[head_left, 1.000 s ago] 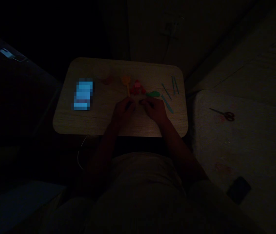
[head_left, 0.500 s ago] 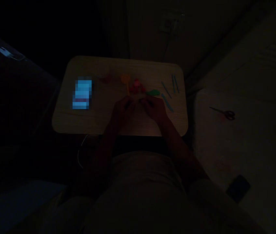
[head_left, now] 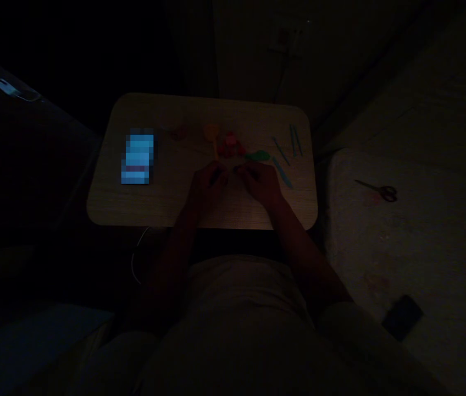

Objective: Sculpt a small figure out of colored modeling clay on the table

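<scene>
In dim light my left hand [head_left: 209,182] rests over the small wooden table [head_left: 150,209], its fingers curled together. Whatever it may hold is too dark to make out. A short gap away, my right hand [head_left: 261,182] pinches with thumb and fingertips at a small dark bit that I cannot name. Just beyond the hands lie red lumps [head_left: 230,143] that look like modelling clay. To their left is an orange round-headed tool [head_left: 211,132] with a thin handle, and to their right a green tool [head_left: 258,156]. A blue flat knife-like tool [head_left: 282,172] lies beside my right hand.
Several thin blue sticks [head_left: 293,141] lie at the table's right. A lit, blurred-out screen [head_left: 138,158] stands at the left, with a reddish item [head_left: 179,132] behind it. On the pale surface at right are scissors [head_left: 381,191] and a dark rectangular object [head_left: 403,317].
Both hands keep nearly the same place and pose. The view has shifted very slightly; the objects on the table have not visibly moved.
</scene>
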Demonstrator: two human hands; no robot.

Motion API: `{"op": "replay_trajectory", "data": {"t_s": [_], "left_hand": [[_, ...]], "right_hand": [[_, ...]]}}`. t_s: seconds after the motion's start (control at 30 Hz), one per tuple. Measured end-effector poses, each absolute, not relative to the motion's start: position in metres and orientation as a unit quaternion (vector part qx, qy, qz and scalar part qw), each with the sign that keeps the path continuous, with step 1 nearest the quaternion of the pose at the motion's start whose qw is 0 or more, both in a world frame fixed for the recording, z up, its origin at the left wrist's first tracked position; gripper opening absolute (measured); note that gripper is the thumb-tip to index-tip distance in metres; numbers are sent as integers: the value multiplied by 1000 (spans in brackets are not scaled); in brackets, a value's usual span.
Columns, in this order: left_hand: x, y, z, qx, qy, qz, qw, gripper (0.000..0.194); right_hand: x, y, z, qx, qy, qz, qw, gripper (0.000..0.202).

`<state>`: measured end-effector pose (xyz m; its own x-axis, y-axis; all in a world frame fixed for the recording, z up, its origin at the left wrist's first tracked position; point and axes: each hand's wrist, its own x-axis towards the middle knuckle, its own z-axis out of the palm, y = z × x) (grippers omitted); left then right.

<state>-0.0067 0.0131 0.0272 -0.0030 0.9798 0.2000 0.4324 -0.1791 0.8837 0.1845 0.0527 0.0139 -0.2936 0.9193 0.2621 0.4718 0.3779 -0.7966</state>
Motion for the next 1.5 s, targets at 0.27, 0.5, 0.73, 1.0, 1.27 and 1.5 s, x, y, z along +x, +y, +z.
{"op": "replay_trajectory", "data": {"t_s": [0.27,0.5,0.73,1.0,1.27,1.5], "left_hand": [[-6,14,28,633,562,433,311,13],[-8,14,25,639,557,434,303,13],[-7,15,25,634,562,435,305,14],[-8,14,26,635,558,435,310,13],[-7,14,26,633,559,437,310,14],[-7,15,24,638,562,437,294,13]], "right_hand": [[184,53,16,-468,-746,303,364,26],[184,54,15,-474,-742,302,367,27],[184,54,16,-461,-735,307,392,27],[185,54,16,-452,-722,328,408,25],[186,54,11,-455,-717,336,407,40],[187,57,7,-422,-723,330,437,37]]}}
